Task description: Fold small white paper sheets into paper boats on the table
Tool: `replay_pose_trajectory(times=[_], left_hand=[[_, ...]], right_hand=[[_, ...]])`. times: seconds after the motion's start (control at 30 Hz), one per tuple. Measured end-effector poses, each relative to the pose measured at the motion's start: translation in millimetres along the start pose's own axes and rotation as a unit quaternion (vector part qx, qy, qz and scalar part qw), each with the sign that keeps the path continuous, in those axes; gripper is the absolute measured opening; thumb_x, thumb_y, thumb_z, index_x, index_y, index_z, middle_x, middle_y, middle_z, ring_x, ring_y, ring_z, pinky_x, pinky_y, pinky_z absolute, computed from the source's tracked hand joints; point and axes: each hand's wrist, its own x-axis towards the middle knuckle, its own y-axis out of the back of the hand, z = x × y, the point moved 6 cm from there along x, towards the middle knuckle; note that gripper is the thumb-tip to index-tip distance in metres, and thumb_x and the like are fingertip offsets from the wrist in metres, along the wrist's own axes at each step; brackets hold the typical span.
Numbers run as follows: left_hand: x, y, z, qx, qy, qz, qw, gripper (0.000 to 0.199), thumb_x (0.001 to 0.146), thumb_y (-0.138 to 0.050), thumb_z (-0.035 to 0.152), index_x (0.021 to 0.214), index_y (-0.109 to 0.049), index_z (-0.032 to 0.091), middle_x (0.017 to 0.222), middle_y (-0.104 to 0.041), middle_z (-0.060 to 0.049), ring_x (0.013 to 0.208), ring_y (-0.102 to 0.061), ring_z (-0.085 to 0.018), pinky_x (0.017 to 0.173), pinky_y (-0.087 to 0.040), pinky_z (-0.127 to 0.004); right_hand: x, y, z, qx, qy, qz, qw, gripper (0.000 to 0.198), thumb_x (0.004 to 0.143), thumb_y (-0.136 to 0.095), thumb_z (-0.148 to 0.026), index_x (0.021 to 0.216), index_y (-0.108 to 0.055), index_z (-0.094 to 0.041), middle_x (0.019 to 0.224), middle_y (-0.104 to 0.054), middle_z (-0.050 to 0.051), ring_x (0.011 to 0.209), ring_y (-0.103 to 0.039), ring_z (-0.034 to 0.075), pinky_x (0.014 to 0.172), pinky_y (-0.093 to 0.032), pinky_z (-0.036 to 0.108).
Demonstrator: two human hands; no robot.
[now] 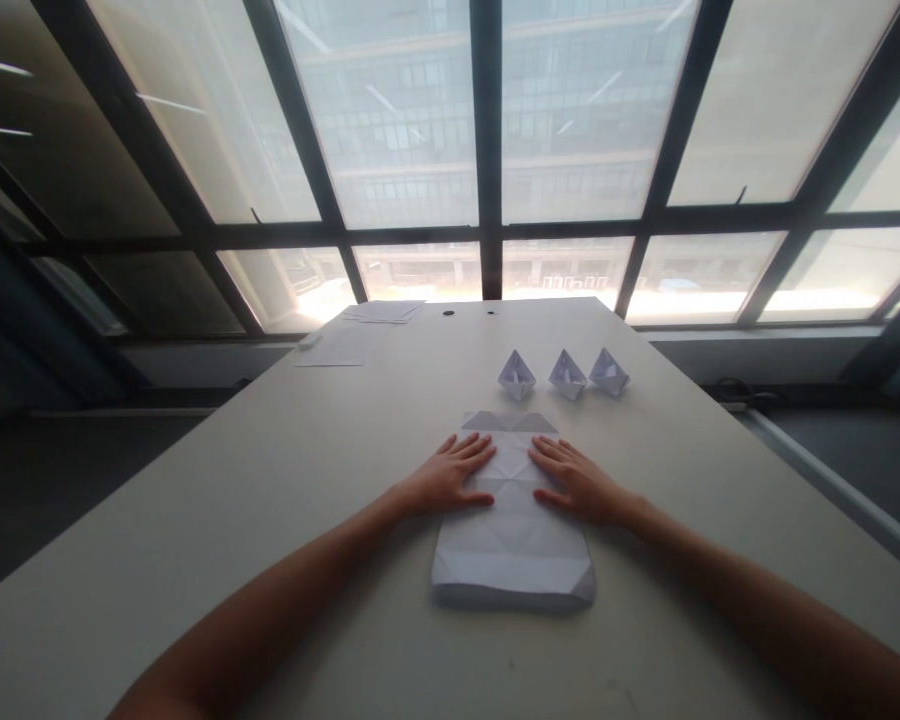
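A creased sheet of white paper [514, 540] lies lengthwise in front of me on the white table. Its far corners are folded in, and its near edge curls up slightly off the surface. My left hand [457, 475] lies flat on the paper's left side, fingers spread and pointing away from me. Opposite it, my right hand [570, 480] rests flat on the right side with its fingers apart. Crossing crease lines show between the two hands. Part of each side edge is hidden under the palms.
Three folded paper boats, a left one [517, 375], a middle one [568, 374] and a right one [608, 372], stand in a row beyond the paper. Several flat sheets [334, 348] lie at the table's far left. Large windows [412, 120] rise behind the table [270, 480].
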Motion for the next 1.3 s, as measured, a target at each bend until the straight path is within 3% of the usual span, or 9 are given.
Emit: replay_pose_trajectory(times=[0.13,0.3,0.53,0.67,1.0,1.13,1.23,1.3], left_hand=[[1,1,1,-0.009,0.003,0.007,1.000,0.090,0.086,-0.047,0.076,0.157,-0.021,0.028,0.163,-0.016,-0.007,0.151,-0.014,-0.028,0.121,-0.005,-0.045],[1,7,7,-0.025,0.012,0.012,1.000,0.085,0.086,-0.053,0.070,0.155,-0.029,0.027,0.161,-0.022,-0.009,0.149,-0.020,-0.030,0.121,-0.009,-0.048],[4,10,5,-0.041,0.015,0.089,0.995,0.044,0.095,-0.057,0.041,0.138,-0.056,0.029,0.150,-0.046,-0.007,0.141,-0.040,-0.029,0.118,-0.023,-0.053],[6,5,-5,-0.078,0.015,0.117,0.990,0.033,0.096,-0.054,0.033,0.127,-0.066,0.031,0.141,-0.056,-0.005,0.136,-0.047,-0.028,0.116,-0.028,-0.053],[3,14,-9,-0.157,0.005,0.204,0.966,0.026,0.094,-0.056,0.028,0.110,-0.076,0.024,0.113,-0.074,-0.004,0.113,-0.067,-0.027,0.114,-0.035,-0.047],[0,19,-8,-0.177,0.006,0.231,0.957,0.025,0.094,-0.056,0.032,0.104,-0.078,0.025,0.101,-0.077,-0.002,0.095,-0.072,-0.024,0.105,-0.045,-0.041],[-2,20,-10,-0.199,0.031,0.246,0.948,0.027,0.095,-0.056,0.036,0.100,-0.078,0.022,0.096,-0.078,-0.003,0.084,-0.073,-0.023,0.083,-0.054,-0.033],[-3,22,-11,-0.208,0.047,0.262,0.941,0.029,0.094,-0.057,0.040,0.095,-0.078,0.019,0.089,-0.078,-0.003,0.076,-0.071,-0.021,0.071,-0.052,-0.028]], right_hand=[[0,-1,0,-0.013,-0.006,-0.054,0.998,0.078,0.088,-0.060,-0.057,0.151,-0.039,-0.014,0.157,-0.032,0.017,0.144,-0.032,0.032,0.119,-0.026,0.048],[2,3,0,-0.021,-0.022,-0.057,0.998,0.071,0.088,-0.062,-0.052,0.147,-0.045,-0.016,0.153,-0.039,0.016,0.142,-0.037,0.031,0.118,-0.027,0.048],[5,6,2,0.003,-0.007,-0.004,1.000,0.034,0.093,-0.059,-0.029,0.126,-0.066,-0.025,0.139,-0.058,0.009,0.131,-0.052,0.026,0.115,-0.032,0.046],[6,4,9,0.019,-0.011,0.016,1.000,0.033,0.092,-0.055,-0.017,0.119,-0.070,-0.027,0.132,-0.064,0.006,0.127,-0.056,0.024,0.113,-0.035,0.046],[6,5,14,0.077,-0.022,0.074,0.994,0.029,0.089,-0.054,-0.019,0.107,-0.076,-0.027,0.115,-0.073,0.003,0.115,-0.065,0.024,0.101,-0.049,0.039],[5,7,16,0.106,-0.044,0.090,0.989,0.026,0.089,-0.054,-0.022,0.101,-0.077,-0.024,0.110,-0.075,0.003,0.110,-0.068,0.025,0.097,-0.050,0.038],[4,9,17,0.110,-0.065,0.095,0.987,0.024,0.088,-0.056,-0.024,0.097,-0.077,-0.024,0.108,-0.076,0.004,0.105,-0.070,0.026,0.093,-0.051,0.038],[3,11,18,0.111,-0.086,0.101,0.985,0.021,0.087,-0.057,-0.026,0.094,-0.077,-0.023,0.102,-0.077,0.005,0.095,-0.071,0.026,0.088,-0.052,0.037]])
